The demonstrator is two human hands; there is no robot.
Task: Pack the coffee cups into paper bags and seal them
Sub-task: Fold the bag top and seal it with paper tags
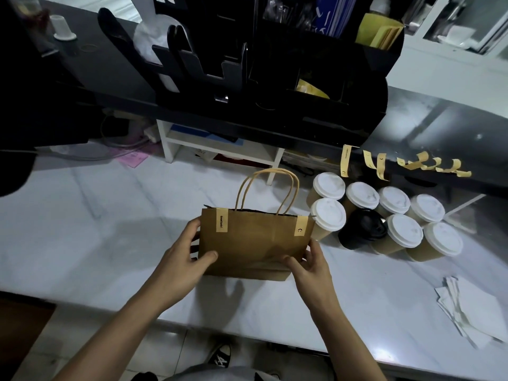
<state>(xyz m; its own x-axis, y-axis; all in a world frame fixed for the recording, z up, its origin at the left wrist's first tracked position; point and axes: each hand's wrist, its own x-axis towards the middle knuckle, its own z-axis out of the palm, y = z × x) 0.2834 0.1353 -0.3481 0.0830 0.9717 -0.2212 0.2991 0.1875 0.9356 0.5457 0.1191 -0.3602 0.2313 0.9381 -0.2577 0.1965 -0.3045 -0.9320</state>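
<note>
Both hands are holding one paper bag (254,240) upright on the counter (110,243). Left hand (181,257) is gripping the bag's left edge, thumb curled onto the front face, fingers going round behind. Right hand (310,264) is pinching the lower right corner, thumb in front.

Bag mouth is looking closed already: two sticker strips (222,220) are folding over the top edge, one above each hand (contents not visible, so can't confirm a cup is inside). Handles (268,188) are standing up above the mouth.

Coffee cups (384,213) are sitting in a cluster just beyond the right hand, nearest one touching or nearly touching the bag's right side. One has a black lid (364,225), the rest white.

Likely step: moving the sealed bag aside. Advice: keep it vertical, support near the base, don't squeeze the sides, and steer away from the cups on the right so nothing is tipping. More sticker strips (406,165) are hanging on the ledge above the cups, past the right hand, ready for the next bag.
</note>
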